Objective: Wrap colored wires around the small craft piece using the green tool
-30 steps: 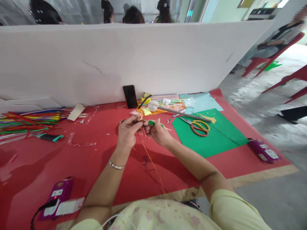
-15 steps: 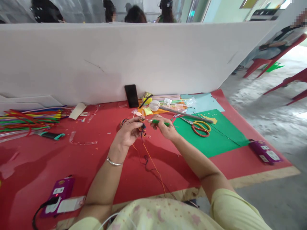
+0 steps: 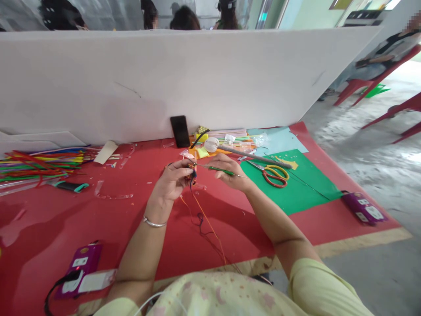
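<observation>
Pale yellow short-sleeved top (image 3: 226, 296) printed with faint pink flowers; a thin silver bangle (image 3: 152, 223) circles the wrist of the left hand (image 3: 173, 182); both forearms are bare

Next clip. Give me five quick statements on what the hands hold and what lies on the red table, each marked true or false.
1. The right hand holds a green-handled tool. True.
2. The left hand lies flat on the red table. False: it is raised, pinching a small multicoloured thread piece.
3. The scissors lie on the green sheet. True.
4. The black phone lies flat at the table's near edge. False: it leans against the white board at the far side.
5. The coloured sticks are piled to the right of the scissors. False: they lie far left.
</observation>
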Demonstrator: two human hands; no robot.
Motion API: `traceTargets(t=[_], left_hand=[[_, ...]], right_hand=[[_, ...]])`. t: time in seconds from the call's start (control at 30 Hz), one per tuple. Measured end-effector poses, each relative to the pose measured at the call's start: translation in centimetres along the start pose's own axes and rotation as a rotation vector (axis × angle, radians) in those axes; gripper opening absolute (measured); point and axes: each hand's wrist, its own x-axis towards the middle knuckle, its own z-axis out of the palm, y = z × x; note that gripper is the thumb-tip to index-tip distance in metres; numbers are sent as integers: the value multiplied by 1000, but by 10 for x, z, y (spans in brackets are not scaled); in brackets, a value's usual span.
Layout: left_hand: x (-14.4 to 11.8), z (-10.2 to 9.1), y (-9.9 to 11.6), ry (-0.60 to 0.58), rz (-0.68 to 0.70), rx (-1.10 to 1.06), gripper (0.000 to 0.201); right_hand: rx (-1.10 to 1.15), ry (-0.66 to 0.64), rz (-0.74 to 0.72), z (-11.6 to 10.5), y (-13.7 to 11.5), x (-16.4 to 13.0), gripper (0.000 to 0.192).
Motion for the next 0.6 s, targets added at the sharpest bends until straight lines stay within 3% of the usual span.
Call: traceTargets(t=[0.13, 0.23, 0.37, 0.47, 0.53, 0.6], left_hand=[[-3, 2, 6, -3, 38, 47, 34], [-5, 3, 10, -21, 60, 81, 32], [-6, 3, 9, -36, 83, 114, 28], [-4, 7, -1, -15, 95, 126, 30], [-1, 11, -11, 23, 164, 170, 35], [2, 14, -22, 129, 335, 278, 34]], right_hand=[[-88, -44, -124, -7, -2, 3, 48], [-64, -80, -89, -13, -9, 5, 46], [153, -83, 86, -14, -13, 3, 41], [435, -47, 273, 5, -8, -2, 53], [626, 24, 397, 24, -3, -5, 63], [717, 118, 497, 40, -2, -6, 67]])
